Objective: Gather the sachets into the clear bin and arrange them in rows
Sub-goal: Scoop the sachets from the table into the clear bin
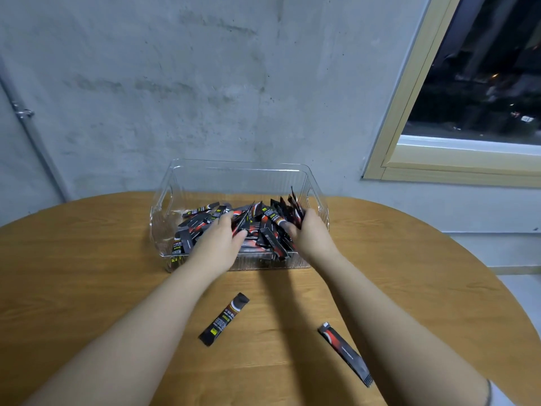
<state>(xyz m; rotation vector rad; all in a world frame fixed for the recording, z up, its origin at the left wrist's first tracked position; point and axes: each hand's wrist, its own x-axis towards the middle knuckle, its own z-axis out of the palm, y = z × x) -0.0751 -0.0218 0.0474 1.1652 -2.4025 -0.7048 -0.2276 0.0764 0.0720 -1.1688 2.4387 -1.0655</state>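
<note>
A clear plastic bin [240, 171] stands on the round wooden table [87, 273], holding a loose heap of several black-and-red sachets [202, 222]. Both my hands are inside the bin. My left hand [221, 237] lies palm down on the heap, fingers spread among the sachets. My right hand [307, 230] grips a bunch of sachets [288, 209] standing upright at the bin's right side. Two sachets lie outside on the table: one [224, 319] between my forearms, another [345, 353] beside my right forearm.
A grey concrete wall rises behind the table. A window [480, 83] with a pale yellow frame is at the upper right, dark outside. A metal pipe [26, 118] runs down the wall on the left. The table's curved edge falls away at the right.
</note>
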